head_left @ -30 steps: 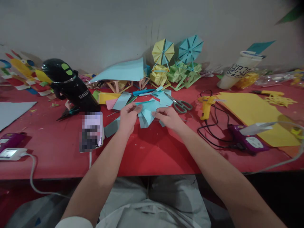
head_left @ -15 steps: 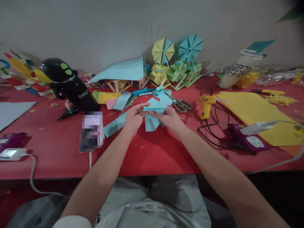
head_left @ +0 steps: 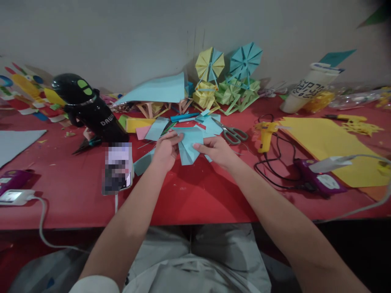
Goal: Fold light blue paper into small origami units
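Observation:
A creased piece of light blue paper [head_left: 190, 148] is held up between both hands over the red table. My left hand [head_left: 167, 149] pinches its left edge, fingers curled. On the other side my right hand [head_left: 215, 149] grips the right edge, thumb lying on the front face. Behind the hands lie more blue paper pieces [head_left: 213, 125] and grey-handled scissors [head_left: 233, 135]. A blue paper strip [head_left: 144, 162] rests beside my left wrist, partly covered by it.
A phone [head_left: 117, 169] and a tilted black bottle [head_left: 91, 110] are at left. At right are a yellow glue gun [head_left: 265, 136] with its cord, a purple power strip [head_left: 320, 179] and yellow paper sheets [head_left: 339, 150]. Folded paper models [head_left: 226, 87] stand along the wall.
The blue paper has turned from nearly edge-on, folded, to showing its broad face toward me. My left hand has moved slightly left and down; my right hand still grips the right side.

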Demonstrator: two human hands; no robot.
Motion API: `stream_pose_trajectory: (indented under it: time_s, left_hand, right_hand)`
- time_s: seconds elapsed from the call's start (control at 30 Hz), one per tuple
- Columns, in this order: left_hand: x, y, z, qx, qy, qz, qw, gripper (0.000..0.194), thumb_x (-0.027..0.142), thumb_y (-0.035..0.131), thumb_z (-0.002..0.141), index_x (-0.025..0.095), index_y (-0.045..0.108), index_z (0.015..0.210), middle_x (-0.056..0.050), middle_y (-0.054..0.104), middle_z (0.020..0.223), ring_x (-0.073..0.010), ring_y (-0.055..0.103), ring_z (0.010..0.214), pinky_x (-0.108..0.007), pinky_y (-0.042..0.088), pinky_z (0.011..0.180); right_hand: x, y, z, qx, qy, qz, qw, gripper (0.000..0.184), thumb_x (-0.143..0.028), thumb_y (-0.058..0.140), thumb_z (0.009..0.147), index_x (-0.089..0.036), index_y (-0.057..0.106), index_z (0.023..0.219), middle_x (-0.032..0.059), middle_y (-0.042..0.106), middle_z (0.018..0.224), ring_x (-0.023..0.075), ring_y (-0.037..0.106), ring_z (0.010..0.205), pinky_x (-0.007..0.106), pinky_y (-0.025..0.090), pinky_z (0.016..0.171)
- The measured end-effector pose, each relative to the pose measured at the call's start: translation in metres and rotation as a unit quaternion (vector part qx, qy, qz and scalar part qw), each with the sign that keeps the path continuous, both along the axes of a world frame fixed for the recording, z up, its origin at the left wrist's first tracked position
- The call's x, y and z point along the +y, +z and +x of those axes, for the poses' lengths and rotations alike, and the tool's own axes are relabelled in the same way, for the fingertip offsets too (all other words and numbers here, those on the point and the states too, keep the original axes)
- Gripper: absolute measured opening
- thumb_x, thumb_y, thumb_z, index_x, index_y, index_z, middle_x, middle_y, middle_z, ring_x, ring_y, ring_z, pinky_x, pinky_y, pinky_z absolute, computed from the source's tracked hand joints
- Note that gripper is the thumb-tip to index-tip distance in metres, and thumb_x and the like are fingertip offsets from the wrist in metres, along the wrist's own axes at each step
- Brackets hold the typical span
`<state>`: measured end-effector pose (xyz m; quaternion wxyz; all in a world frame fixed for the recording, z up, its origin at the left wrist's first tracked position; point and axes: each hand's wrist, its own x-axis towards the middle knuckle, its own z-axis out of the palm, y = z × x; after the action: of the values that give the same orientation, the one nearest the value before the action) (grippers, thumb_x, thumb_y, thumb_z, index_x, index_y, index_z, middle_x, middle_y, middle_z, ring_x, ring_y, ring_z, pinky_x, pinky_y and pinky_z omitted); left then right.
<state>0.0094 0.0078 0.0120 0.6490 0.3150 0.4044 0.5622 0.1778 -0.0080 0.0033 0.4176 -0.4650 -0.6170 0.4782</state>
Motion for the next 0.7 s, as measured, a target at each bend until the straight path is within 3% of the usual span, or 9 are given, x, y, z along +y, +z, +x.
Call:
stream_pose_trajectory:
  time_s: [0.17, 0.27, 0.37, 0.47, 0.6, 0.7]
  left_hand:
    - [0.001, 0.001, 0.000, -0.007, 0.018, -0.001, 1.000, 0.023, 0.018, 0.080, 0.060, 0.016, 0.061, 0.073, -0.002, 0.065, 0.075, -0.0172, 0.065, 0.075, -0.031, 0.052, 0.072]
    - [0.001, 0.001, -0.001, 0.001, 0.018, 0.005, 1.000, 0.024, 0.020, 0.080, 0.059, 0.016, 0.060, 0.072, -0.001, 0.063, 0.073, -0.0155, 0.064, 0.072, -0.031, 0.052, 0.071]
    - [0.001, 0.000, -0.004, 0.014, 0.017, 0.027, 0.999, 0.025, 0.022, 0.081, 0.061, 0.017, 0.058, 0.068, 0.001, 0.062, 0.070, -0.0124, 0.061, 0.066, -0.029, 0.052, 0.069]
    - [0.001, -0.001, -0.007, 0.047, 0.013, 0.079, 0.996, 0.021, 0.026, 0.081, 0.063, 0.017, 0.062, 0.066, 0.002, 0.061, 0.065, -0.0115, 0.060, 0.065, -0.026, 0.050, 0.068]
    - [0.002, -0.002, -0.011, 0.102, -0.011, 0.172, 0.980, 0.017, 0.026, 0.082, 0.060, 0.020, 0.074, 0.074, -0.003, 0.072, 0.084, -0.0190, 0.066, 0.091, -0.030, 0.050, 0.083]
    - [0.002, -0.001, -0.014, 0.147, -0.023, 0.209, 0.966, 0.017, 0.024, 0.084, 0.058, 0.020, 0.076, 0.073, -0.007, 0.074, 0.098, -0.0227, 0.065, 0.104, -0.033, 0.049, 0.089]
  right_hand:
    - [-0.001, 0.004, 0.003, -0.016, -0.041, 0.014, 0.999, 0.056, -0.063, 0.074, 0.066, -0.019, 0.044, 0.049, -0.0049, 0.033, 0.049, 0.0078, 0.026, 0.051, 0.027, 0.021, 0.048]
    - [-0.001, 0.005, 0.004, -0.029, -0.028, 0.045, 0.998, 0.060, -0.063, 0.071, 0.070, -0.020, 0.036, 0.048, -0.0057, 0.026, 0.051, 0.0076, 0.022, 0.052, 0.027, 0.019, 0.050]
    - [0.001, 0.007, 0.006, -0.054, -0.001, 0.090, 0.994, 0.052, -0.061, 0.068, 0.074, -0.018, 0.046, 0.052, -0.0035, 0.036, 0.056, 0.0091, 0.030, 0.056, 0.027, 0.026, 0.053]
    - [0.002, 0.007, 0.009, -0.059, -0.028, 0.133, 0.989, 0.046, -0.057, 0.069, 0.073, -0.018, 0.053, 0.055, -0.0010, 0.045, 0.060, 0.0109, 0.038, 0.060, 0.028, 0.032, 0.057]
    - [0.005, 0.004, 0.014, -0.025, -0.035, 0.075, 0.996, 0.035, -0.050, 0.065, 0.077, -0.018, 0.062, 0.064, -0.0014, 0.049, 0.055, 0.0105, 0.042, 0.053, 0.028, 0.035, 0.053]
    - [0.009, 0.003, 0.016, 0.071, -0.046, 0.029, 0.996, 0.027, -0.043, 0.069, 0.071, -0.018, 0.069, 0.078, 0.0033, 0.065, 0.069, 0.0142, 0.059, 0.064, 0.030, 0.048, 0.065]
